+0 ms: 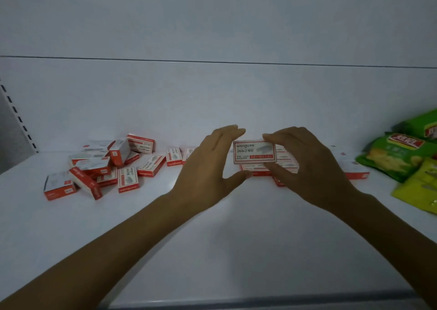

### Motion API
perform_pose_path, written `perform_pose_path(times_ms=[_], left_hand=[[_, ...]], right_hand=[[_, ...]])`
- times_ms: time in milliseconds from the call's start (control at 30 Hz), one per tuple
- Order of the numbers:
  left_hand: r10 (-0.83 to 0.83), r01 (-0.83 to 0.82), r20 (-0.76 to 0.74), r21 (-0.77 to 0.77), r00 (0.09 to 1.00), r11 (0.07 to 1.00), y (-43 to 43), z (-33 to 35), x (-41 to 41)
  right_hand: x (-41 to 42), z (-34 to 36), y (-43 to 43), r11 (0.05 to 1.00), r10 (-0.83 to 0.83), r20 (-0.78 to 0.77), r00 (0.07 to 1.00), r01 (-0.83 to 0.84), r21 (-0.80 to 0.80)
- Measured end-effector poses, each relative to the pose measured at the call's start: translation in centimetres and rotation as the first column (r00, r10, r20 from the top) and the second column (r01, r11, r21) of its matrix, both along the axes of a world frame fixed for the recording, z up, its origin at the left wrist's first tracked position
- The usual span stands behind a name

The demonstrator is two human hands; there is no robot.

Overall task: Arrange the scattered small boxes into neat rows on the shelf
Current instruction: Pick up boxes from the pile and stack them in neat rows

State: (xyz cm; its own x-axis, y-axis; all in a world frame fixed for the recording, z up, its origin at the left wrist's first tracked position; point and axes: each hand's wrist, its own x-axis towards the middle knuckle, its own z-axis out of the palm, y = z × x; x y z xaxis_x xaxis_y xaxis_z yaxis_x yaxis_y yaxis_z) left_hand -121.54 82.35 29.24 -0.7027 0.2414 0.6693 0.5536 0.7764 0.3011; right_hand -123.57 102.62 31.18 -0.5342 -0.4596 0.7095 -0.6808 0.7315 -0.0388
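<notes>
Head view: pinches one small box (254,151) in right hand (312,165), label forward, above laid boxes (257,171) on shelf (212,238); holds left hand (208,165) open at its end, likely to square it.

Head-worn view down onto shelf (212,250)

White shelf (212,238) — pale back panel (212,97)

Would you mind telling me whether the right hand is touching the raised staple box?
Touching. The head view shows the right hand pinching the staple box, fingers on its top edge and thumb at its bottom edge.
</notes>
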Motion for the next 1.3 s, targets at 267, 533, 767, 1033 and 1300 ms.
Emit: perform_pose_path(times_ms=[267, 533, 767, 1033, 1300], left_hand=[[0.022, -0.014, 0.076, -0.106, 0.997, 0.994, 4.2, -2.4, -2.4], [0.074, -0.051, 0.206, -0.116, 0.976, 0.992, 4.8, -5.9, -4.6], [0.073, -0.053, 0.236, -0.089, 0.969, 0.995, 3.8, -6.5, -5.8], [0.068, -0.041, 0.214, -0.126, 0.974, 0.991, 3.8, -6.8, -6.1], [0.050, -0.021, 0.231, -0.126, 0.972, 0.992, 3.9, -6.7, -5.9]], right_hand=[[-2.7, -3.6, 2.1, 0.998, 0.045, 0.252, 0.967, -0.052, 0.023], [-4.8, -4.9, 3.3, 0.994, 0.037, 0.403, 0.914, -0.074, 0.075], [-5.7, -6.1, 3.8, 0.997, 0.069, 0.450, 0.890, -0.074, -0.006], [-5.8, -6.4, 3.6, 0.998, 0.052, 0.457, 0.888, -0.056, -0.003], [-5.3, -5.6, 3.9, 0.995, -0.101, 0.450, 0.887, 0.082, 0.061]])
